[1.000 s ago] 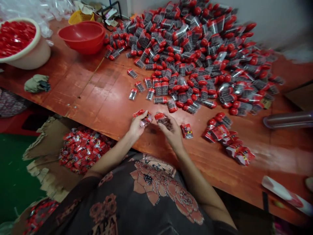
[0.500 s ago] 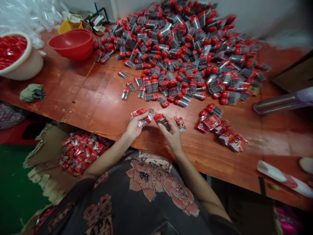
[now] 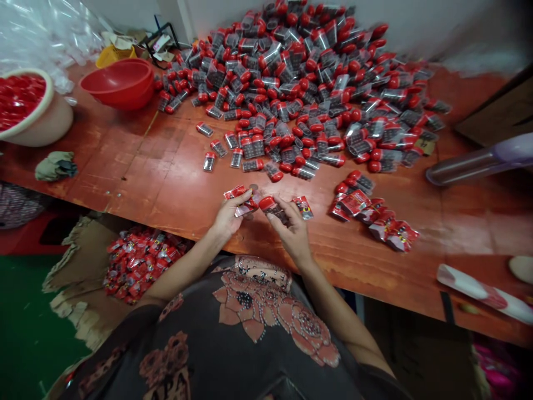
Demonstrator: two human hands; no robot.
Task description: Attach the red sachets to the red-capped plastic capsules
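The left hand point(image 3: 228, 218) clamps a red foil sachet point(image 3: 248, 203) and the right hand point(image 3: 290, 231) clamps a red-capped clear plastic capsule point(image 3: 271, 208), both grips nearly touching above the orange-red wooden table point(image 3: 125, 172).

The surface point(image 3: 137, 166) carries one heap of tubes point(image 3: 291, 94), too many to count, one pile of packets point(image 3: 370, 214) and one lone packet point(image 3: 303, 207). Beyond it are one basin point(image 3: 54, 125), one bowl point(image 3: 116, 83), one basket point(image 3: 114, 57); on it, one rag point(image 3: 56, 166). The left hand point(image 3: 228, 216) holds one packet point(image 3: 244, 200), the right hand point(image 3: 289, 233) one tube point(image 3: 270, 208).
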